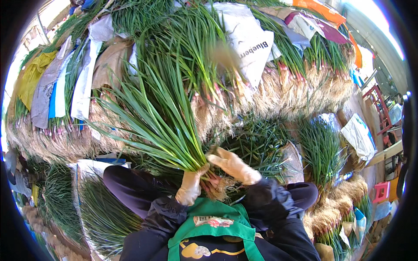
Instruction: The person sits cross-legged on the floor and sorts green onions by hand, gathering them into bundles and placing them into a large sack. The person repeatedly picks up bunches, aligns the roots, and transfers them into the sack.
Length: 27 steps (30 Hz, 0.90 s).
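My left hand, in a pale glove, is shut around the lower stems of a bunch of leafy green alliums, perhaps green garlic. The bunch's long leaves fan up and to the left. Its pinkish stem bases and tangled tan roots hang just above my lap. My right hand, gloved the same way, is beside the bunch on its right. The right fingertips point left toward the stems; whether they pinch anything is hidden. A green apron covers my front below the hands.
Ahead stands a long heap of the same plants, its roots facing me. White sacking and brown cloth cover parts. Loose leaves lie past my right hand. More bunches lie left and right. A pink stool stands far right.
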Motion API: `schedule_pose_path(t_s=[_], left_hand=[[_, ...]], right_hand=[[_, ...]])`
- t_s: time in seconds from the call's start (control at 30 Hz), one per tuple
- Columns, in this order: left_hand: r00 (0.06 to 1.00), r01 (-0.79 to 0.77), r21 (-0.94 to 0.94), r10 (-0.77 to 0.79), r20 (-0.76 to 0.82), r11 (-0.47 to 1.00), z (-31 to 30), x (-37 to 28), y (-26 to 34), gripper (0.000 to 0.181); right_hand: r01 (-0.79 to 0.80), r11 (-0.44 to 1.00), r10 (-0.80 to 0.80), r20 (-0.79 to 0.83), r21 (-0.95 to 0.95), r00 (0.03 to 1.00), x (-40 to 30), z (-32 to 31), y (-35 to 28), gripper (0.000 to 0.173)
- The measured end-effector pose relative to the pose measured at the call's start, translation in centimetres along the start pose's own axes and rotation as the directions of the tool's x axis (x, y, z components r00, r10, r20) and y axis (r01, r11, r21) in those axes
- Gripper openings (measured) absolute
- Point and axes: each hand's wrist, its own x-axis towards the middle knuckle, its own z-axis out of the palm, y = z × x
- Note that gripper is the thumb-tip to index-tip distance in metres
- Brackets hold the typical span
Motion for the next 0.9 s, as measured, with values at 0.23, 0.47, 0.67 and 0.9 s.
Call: schedule_pose_path(t_s=[0.23, 0.47, 0.67, 0.9], left_hand=[[0.993, -0.062, -0.007, 0.061, -0.098, 0.998, -1.0, -1.6, 0.0, 0.022], [0.998, -0.033, 0.024, 0.034, -0.058, 0.999, -3.1, -1.2, -1.1, 0.018], [0.907, 0.269, -0.111, -0.213, 0.362, 0.957, -4.9, -5.0, 4.8, 0.053], [0.803, -0.288, -0.411, 0.452, 0.389, 0.865, -5.8, -7.8, 10.4, 0.061]], right_hand=[[0.136, 0.505, 0.010, -0.163, 0.852, 0.987, 1.5, 6.1, -2.8, 0.022], [0.231, 0.698, 0.003, -0.325, 0.678, 0.946, 1.8, 8.1, -2.1, 0.017], [0.016, 0.593, -0.033, 0.005, 0.805, 0.999, 2.6, 4.0, -0.6, 0.015], [0.248, 0.369, -0.124, 0.217, -0.896, 0.968, 0.5, -2.4, -8.9, 0.041]])
